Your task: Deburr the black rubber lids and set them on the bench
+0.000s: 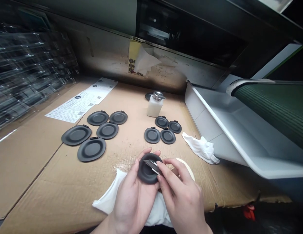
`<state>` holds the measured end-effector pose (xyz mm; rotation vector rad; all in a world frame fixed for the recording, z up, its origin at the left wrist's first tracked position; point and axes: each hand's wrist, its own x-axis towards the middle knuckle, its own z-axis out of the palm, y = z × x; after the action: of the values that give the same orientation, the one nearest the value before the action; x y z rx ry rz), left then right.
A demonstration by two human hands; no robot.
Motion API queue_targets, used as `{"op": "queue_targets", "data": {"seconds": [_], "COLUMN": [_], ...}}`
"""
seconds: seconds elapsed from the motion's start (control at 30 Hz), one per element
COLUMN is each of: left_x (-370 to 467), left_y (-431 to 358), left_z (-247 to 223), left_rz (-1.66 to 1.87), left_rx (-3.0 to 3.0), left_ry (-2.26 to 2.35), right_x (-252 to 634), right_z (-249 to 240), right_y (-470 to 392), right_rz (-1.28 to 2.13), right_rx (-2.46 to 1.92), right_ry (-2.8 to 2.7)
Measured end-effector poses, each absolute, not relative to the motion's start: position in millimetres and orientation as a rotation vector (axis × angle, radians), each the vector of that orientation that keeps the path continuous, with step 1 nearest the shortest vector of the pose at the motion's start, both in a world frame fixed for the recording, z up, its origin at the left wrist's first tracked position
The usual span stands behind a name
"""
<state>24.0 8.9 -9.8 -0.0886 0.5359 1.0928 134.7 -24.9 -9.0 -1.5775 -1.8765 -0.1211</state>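
A small black dished plastic cap lies cradled in my left hand, its fingers curled around the rim. My right hand pinches a utility knife blade, which lies across the face of the cap. Whether the blade touches the cap I cannot tell. Beneath my hands a white cloth is spread on the cardboard. A pale round thing shows partly behind my right hand. Ahead sit several smaller black caps, and to the left several larger black caps, each with a small tab.
A white pump bottle stands behind the smaller caps. Printed label sheets lie to the left, near stacked clear trays. At the right are a crumpled white cloth, a grey bin and a green conveyor belt.
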Motion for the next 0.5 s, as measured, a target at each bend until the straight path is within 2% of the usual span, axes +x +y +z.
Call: {"op": "queue_targets", "data": {"seconds": [0.5], "left_x": [26.1], "left_y": [9.4], "left_z": [-8.2], "left_rz": [1.097], "left_rx": [-0.039], "left_ry": [0.552], "right_x": [135.8], "right_z": [-12.8], "right_y": [-24.4], "right_rz": [-0.097], "right_rx": [-1.561], "right_ry": [-1.888]}}
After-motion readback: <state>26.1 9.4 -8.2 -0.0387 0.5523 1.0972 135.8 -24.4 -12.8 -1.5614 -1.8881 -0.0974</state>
